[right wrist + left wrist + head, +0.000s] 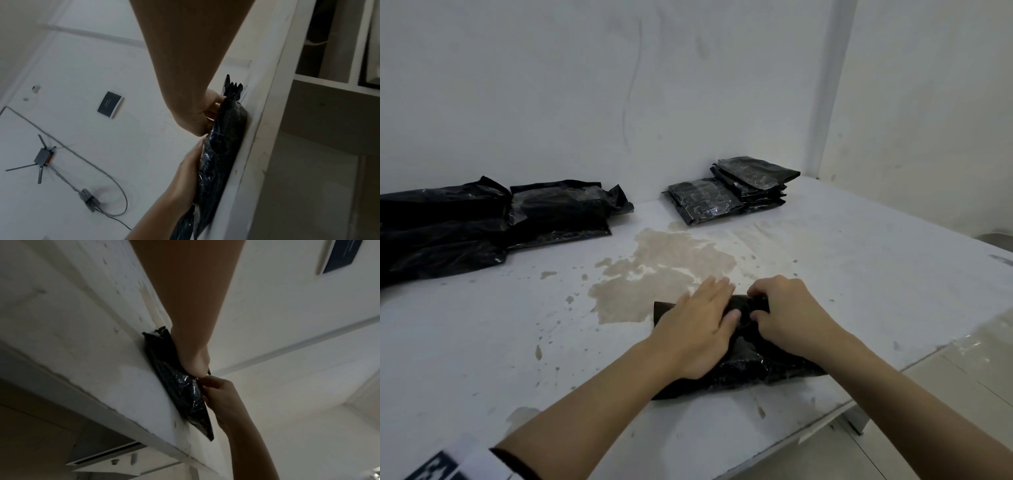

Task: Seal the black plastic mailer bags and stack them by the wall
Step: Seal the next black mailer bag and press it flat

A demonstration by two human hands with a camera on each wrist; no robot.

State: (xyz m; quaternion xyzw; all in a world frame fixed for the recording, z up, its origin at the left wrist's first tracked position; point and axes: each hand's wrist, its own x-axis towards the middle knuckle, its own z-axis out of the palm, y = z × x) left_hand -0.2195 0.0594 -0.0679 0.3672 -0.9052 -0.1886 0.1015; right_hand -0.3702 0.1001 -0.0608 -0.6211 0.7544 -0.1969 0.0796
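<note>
A black plastic mailer bag (736, 370) lies flat on the white table (859, 274) near its front edge, seen edge-on in both wrist views (180, 386) (222, 146). My left hand (702, 325) lies flat on the bag's left half with straight fingers, pressing it down. My right hand (787, 311) has its fingers curled over the bag's far end and grips the flap there. Two low stacks of sealed black bags (729, 192) sit by the wall at the back right. A loose heap of black bags (482, 219) lies at the back left.
A brown worn patch (664, 270) marks the table's middle. The table's right edge (928, 356) runs close beside my right arm, with tiled floor below. White walls close the back and right.
</note>
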